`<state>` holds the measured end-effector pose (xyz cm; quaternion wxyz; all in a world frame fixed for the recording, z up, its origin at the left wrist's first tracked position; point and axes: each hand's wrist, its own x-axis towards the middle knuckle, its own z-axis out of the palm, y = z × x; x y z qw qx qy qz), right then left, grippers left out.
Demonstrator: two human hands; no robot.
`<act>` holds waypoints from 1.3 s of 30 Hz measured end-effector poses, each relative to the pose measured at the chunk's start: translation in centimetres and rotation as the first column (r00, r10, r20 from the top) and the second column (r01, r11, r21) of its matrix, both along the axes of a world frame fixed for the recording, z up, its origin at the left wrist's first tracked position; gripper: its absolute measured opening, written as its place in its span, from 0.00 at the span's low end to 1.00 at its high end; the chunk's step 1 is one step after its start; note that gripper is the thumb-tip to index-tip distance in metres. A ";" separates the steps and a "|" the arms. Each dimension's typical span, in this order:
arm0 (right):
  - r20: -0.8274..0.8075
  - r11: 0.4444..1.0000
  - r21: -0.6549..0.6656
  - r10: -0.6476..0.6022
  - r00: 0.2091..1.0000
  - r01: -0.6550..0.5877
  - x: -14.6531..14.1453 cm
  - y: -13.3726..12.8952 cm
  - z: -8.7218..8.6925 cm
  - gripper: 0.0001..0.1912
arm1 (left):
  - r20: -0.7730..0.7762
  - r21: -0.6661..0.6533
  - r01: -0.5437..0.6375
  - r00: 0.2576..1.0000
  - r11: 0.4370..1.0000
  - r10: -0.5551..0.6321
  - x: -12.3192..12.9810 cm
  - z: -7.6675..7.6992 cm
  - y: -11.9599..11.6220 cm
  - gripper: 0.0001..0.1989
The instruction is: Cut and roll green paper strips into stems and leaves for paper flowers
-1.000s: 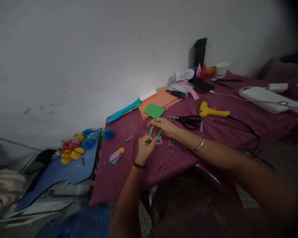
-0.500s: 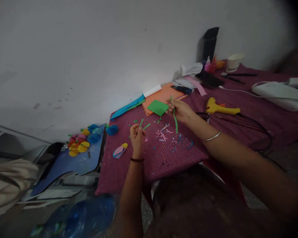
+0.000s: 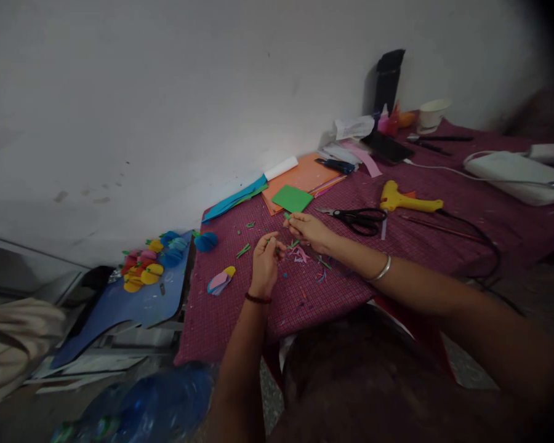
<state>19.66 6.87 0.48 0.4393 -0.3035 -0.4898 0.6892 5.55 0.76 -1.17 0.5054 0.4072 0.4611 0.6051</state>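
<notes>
My left hand (image 3: 266, 261) is closed over the table, its fingertips round something small that looks green. Just right of it, my right hand (image 3: 308, 231) pinches a short green strip (image 3: 287, 216). A green sheet (image 3: 292, 199) lies right behind my right hand, on orange sheets (image 3: 305, 174). Thin green strips (image 3: 243, 250) rest on the cloth left of my left hand. Pink and blue scraps (image 3: 299, 253) are scattered under and in front of my right hand. Black-handled scissors (image 3: 360, 218) lie beside my right wrist.
A yellow glue gun (image 3: 409, 198), phone (image 3: 388, 147), white device (image 3: 521, 175) and cup (image 3: 433, 115) are on the right of the cloth-covered table (image 3: 203, 332). Oval cut-outs (image 3: 220, 281) lie left. Colourful paper shapes (image 3: 143, 267) sit on a blue board (image 3: 120, 311); large blue bottles (image 3: 166, 400) stand below.
My right hand has moved down and left, toward my left hand; the long green strip it held is gone from it. The scissors show now. Green strips lie left of my left hand.
</notes>
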 end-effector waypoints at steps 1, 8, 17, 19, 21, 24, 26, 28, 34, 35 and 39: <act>-0.008 1.000 -0.007 0.012 1.000 -0.012 0.0 0.0 0.0 0.07 | 0.005 -0.016 -0.006 1.000 1.000 0.006 0.1 -0.1 0.0 0.16; -0.004 1.000 0.009 -0.007 1.000 0.007 0.0 0.2 -0.4 0.09 | -0.221 0.036 -0.160 0.961 0.986 0.164 -0.6 -0.2 0.0 0.12; -0.120 0.998 -0.026 -0.053 0.991 0.051 -0.6 0.8 -1.4 0.08 | -0.402 0.185 0.087 0.915 0.979 -0.005 0.8 -0.3 -0.8 0.14; -0.197 0.998 -0.063 -0.011 0.980 -0.001 -0.6 0.6 -1.3 0.08 | -0.376 0.157 0.116 0.925 0.981 -0.050 1.1 -0.7 -0.8 0.16; -0.238 0.991 -0.113 0.045 0.970 -0.074 -0.6 0.3 -1.1 0.07 | -0.343 0.130 0.132 0.936 0.983 -0.080 1.2 -1.2 -0.6 0.18; -0.248 0.975 -0.173 0.095 0.964 -0.141 -0.6 -0.1 -0.8 0.07 | -0.304 0.114 0.131 0.948 0.985 -0.091 1.2 -1.7 -0.4 0.19; -0.236 0.969 -0.196 0.102 0.966 -0.150 -0.6 -0.2 -0.7 0.06 | -0.292 0.116 0.131 0.952 0.985 -0.093 1.2 -1.9 -0.3 0.19; -0.231 0.968 -0.204 0.097 0.968 -0.146 -0.6 -0.2 -0.7 0.07 | -0.303 0.124 0.131 0.949 0.984 -0.088 1.1 -1.9 -0.3 0.19; -0.239 0.975 -0.195 0.062 0.969 -0.111 -0.9 -0.3 -1.1 0.09 | -0.425 0.238 0.108 0.905 0.965 0.003 1.3 -1.3 -0.4 0.17; -0.235 0.973 -0.197 0.068 0.970 -0.116 -1.0 -0.4 -1.1 0.08 | -0.436 0.250 0.105 0.900 0.963 0.015 1.3 -1.1 -0.4 0.16; -0.252 0.972 -0.194 0.083 0.964 -0.134 -0.8 -0.5 -0.5 0.10 | -0.422 0.187 0.129 0.906 0.974 -0.039 1.2 -0.9 -0.6 0.13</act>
